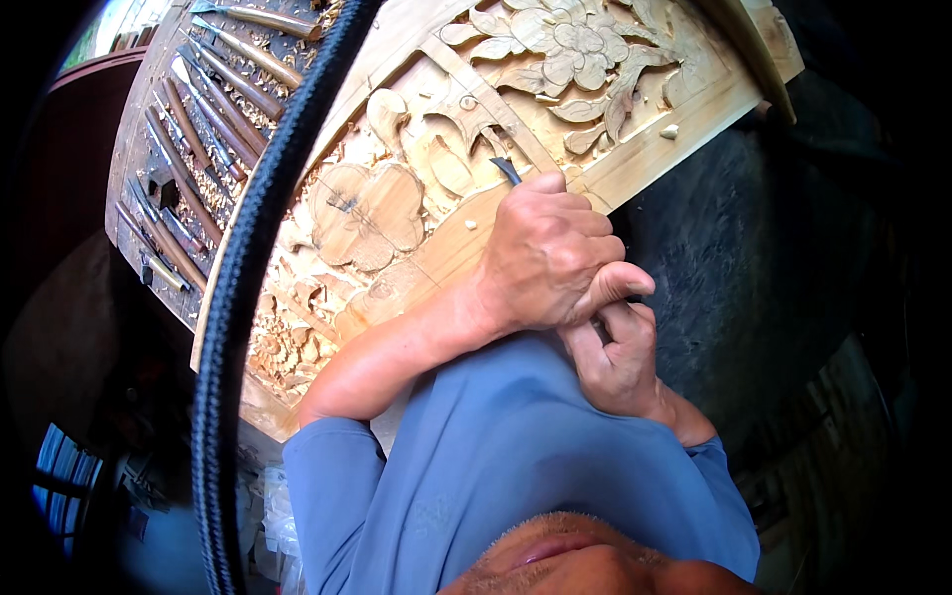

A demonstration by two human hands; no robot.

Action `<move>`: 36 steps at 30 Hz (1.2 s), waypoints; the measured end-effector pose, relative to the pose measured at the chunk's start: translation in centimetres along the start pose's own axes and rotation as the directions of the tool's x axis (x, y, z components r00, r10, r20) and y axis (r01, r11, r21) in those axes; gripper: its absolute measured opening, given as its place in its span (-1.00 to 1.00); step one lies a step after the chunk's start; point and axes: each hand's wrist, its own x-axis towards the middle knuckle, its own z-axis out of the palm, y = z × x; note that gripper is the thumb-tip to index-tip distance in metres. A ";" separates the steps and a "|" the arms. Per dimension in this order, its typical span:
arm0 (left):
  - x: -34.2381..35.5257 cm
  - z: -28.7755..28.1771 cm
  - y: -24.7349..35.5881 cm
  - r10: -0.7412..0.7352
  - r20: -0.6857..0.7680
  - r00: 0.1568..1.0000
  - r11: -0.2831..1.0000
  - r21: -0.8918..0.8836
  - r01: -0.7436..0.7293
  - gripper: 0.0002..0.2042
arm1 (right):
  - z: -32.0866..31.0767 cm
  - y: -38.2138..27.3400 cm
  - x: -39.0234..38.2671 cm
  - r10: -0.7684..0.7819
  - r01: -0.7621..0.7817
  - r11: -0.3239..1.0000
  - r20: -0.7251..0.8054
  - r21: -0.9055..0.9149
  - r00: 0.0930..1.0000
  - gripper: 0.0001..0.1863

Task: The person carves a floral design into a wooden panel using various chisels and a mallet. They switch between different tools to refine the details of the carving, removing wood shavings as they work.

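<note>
- The left hand [550, 248] is closed in a fist around a chisel [507, 171]; only the dark blade is seen, emerging at the far side, and the handle is hidden.
- The right hand [615, 362] is pressed against the near side of the left, its fingers curled; whether the handle's end is also gripped by it cannot be told.
- The blade is held over the wooden panel [640, 183], near the foot of a narrow raised strip [486, 99]; whether wood is touched by the edge cannot be told.
- If too much force were applied, the strip could be nicked or split, a slip along the grain being the likely cause.
- Farther off, a carved flower [565, 45] is set among leaves; its thin tips could be chipped by an overrun.
- To the left, a rounded flower blank [367, 213] is marked with drawn lines.
- A loose wood chip [470, 225] is left just beside the left wrist; the edge of the cut could be hidden by such debris.
- At the far left, wood-handled carving tools [253, 92] are laid in a row among shavings; by a careless reach, fingers could be cut.
</note>
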 end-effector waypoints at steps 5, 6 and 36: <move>0.4 0.1 -0.4 -0.024 -0.027 0.999 1.000 -0.007 0.024 -0.35 | 0.1 -0.2 0.5 0.031 -0.031 0.999 -0.012 0.027 0.999 -0.90; 0.4 0.1 -0.4 -0.023 -0.026 0.999 1.000 -0.007 0.023 -0.36 | 0.0 -0.3 0.6 0.051 -0.051 0.998 -0.003 0.035 0.999 -0.90; 0.6 -0.1 -0.7 -0.035 -0.044 0.998 0.999 -0.009 0.035 -0.39 | -2.0 -2.2 2.7 0.098 -0.098 0.995 0.103 -0.002 0.990 -0.81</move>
